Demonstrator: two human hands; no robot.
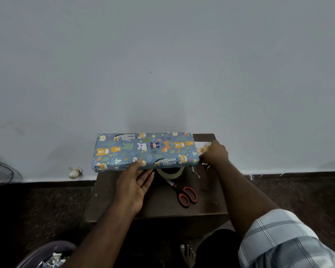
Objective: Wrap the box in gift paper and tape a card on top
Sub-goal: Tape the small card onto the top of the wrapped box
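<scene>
The box, wrapped in blue paper printed with cartoon animals, lies across the back of a small dark wooden table. My left hand holds the box's near edge, thumb on top and fingers below it. My right hand is at the box's right end and grips a white card with orange balloons on it; most of the card is hidden behind the box and my hand. A roll of clear tape sits partly under the box's near edge.
Red-handled scissors lie on the table just in front of the tape roll. Small white paper scraps sit near the right wrist. A grey wall stands right behind the table. A bin with paper waste is at the lower left.
</scene>
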